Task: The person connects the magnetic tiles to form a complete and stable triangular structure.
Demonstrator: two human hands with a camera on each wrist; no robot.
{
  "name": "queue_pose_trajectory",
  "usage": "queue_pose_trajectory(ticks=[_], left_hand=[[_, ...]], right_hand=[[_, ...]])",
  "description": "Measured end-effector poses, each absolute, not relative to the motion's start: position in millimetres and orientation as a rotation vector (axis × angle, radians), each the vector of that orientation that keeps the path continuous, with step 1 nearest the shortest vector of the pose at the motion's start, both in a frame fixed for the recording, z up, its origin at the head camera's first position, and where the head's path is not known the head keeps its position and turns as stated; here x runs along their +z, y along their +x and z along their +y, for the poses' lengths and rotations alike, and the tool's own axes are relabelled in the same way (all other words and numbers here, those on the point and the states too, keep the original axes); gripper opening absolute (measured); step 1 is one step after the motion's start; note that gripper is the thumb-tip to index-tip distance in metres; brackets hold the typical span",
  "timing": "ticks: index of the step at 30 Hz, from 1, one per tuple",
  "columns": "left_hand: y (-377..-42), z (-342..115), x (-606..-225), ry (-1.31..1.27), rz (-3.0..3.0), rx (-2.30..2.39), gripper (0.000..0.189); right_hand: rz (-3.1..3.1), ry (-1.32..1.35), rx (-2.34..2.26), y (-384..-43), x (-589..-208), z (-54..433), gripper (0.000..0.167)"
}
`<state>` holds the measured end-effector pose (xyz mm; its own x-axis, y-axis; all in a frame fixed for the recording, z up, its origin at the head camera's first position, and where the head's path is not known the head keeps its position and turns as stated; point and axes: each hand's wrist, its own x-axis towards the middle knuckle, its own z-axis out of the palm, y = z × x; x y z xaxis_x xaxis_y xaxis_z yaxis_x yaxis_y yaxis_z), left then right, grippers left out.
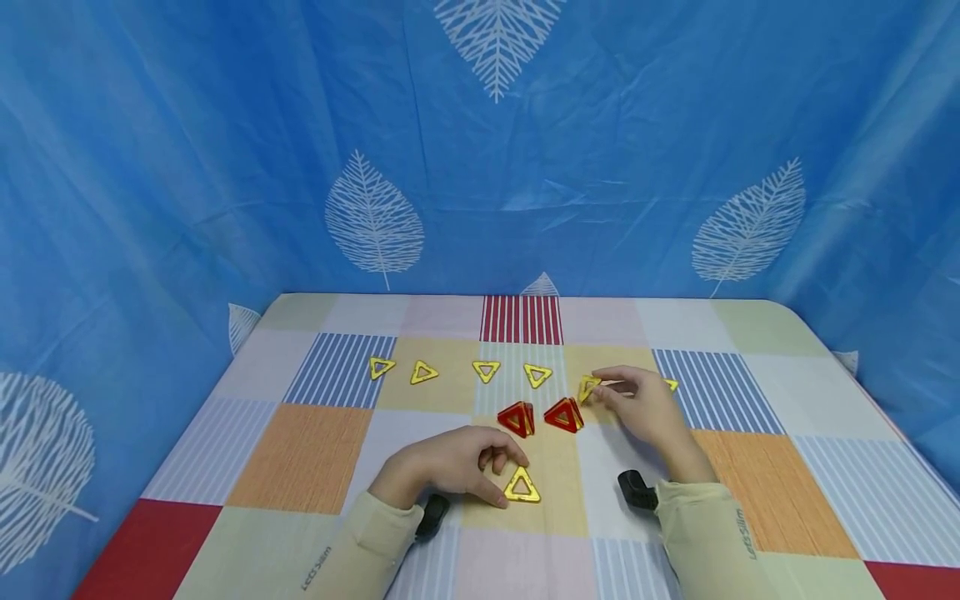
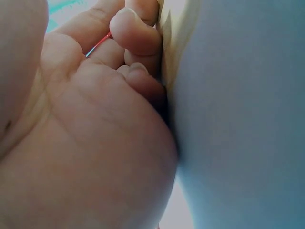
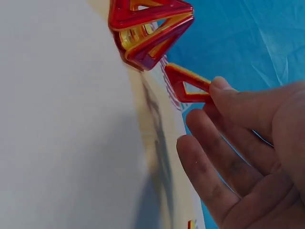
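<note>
Low on the table in the head view, my left hand [image 1: 461,462] holds a yellow triangle tile [image 1: 522,486] with an open centre, thumb at its left corner and index finger at its tip. Farther back, the thumb and fingers of my right hand [image 1: 641,407] pinch another triangle tile [image 1: 588,387], raised on edge. It looks red-orange in the right wrist view, where the thumb presses its near corner. Between the hands stand two red pieces built from triangles, a left one [image 1: 516,419] and a right one [image 1: 564,415]. The left wrist view shows mostly my palm [image 2: 95,138].
A loose row of flat yellow triangles lies behind the red pieces, from the far-left triangle [image 1: 381,367] to one partly hidden behind my right hand [image 1: 672,384]. A patchwork cloth [image 1: 300,454] covers the table. Behind hangs a blue curtain [image 1: 570,208] with white leaves.
</note>
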<state>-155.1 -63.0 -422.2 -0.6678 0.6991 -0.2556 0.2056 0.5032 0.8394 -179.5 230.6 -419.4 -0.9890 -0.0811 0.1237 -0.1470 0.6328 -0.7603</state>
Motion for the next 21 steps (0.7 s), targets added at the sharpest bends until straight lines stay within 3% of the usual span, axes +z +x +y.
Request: queue_pose_trajectory(ticks=[11, 21], left_hand=[[-155, -66, -422, 0.774, 2.173, 1.133, 0.036], [-155, -65, -423, 0.782, 2.216, 1.129, 0.040]], right_hand=[[-2.787, 0.310, 1.311, -170, -390, 231, 0.025], [-2.948, 0.702, 1.578, -163, -379, 222, 0.020]])
